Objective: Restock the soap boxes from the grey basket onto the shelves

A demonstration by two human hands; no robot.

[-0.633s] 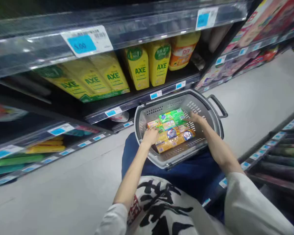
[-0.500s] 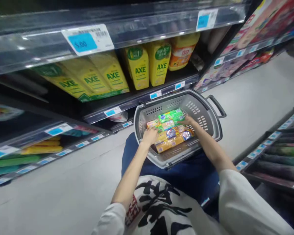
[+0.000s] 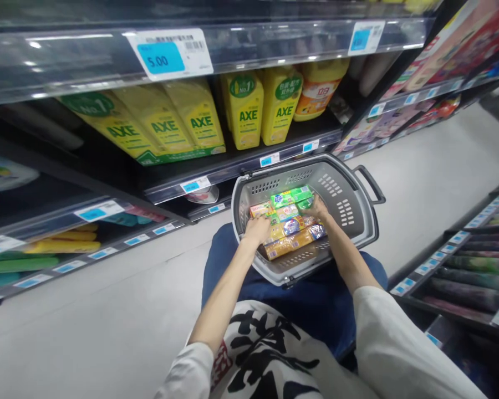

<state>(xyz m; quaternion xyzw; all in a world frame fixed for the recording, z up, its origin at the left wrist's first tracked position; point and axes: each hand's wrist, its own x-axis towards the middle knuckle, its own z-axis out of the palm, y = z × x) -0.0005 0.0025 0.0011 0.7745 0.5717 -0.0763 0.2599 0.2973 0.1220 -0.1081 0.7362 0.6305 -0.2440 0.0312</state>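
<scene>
A grey plastic shopping basket (image 3: 349,183) rests on my lap, with several small colourful packets (image 3: 291,224) lying in rows on its bottom: green ones at the back, yellow-orange ones in front. My left hand (image 3: 256,228) is curled down on the left end of the packets, by an orange one. My right hand (image 3: 316,209) presses on the right side of the packets, near a green one, fingers bent. What either hand actually grips is hidden under the fingers.
Store shelves on the left carry yellow AXE bottles (image 3: 245,111) and an orange jug (image 3: 318,88), with blue price tags (image 3: 170,52) along the rails. More shelving stands at the right (image 3: 469,260). Grey aisle floor (image 3: 432,166) runs ahead. The basket handle (image 3: 372,183) sticks out right.
My right hand slid left from the basket's right wall onto the packets. The left hand stayed on the left end of them. The view shifted slightly.
</scene>
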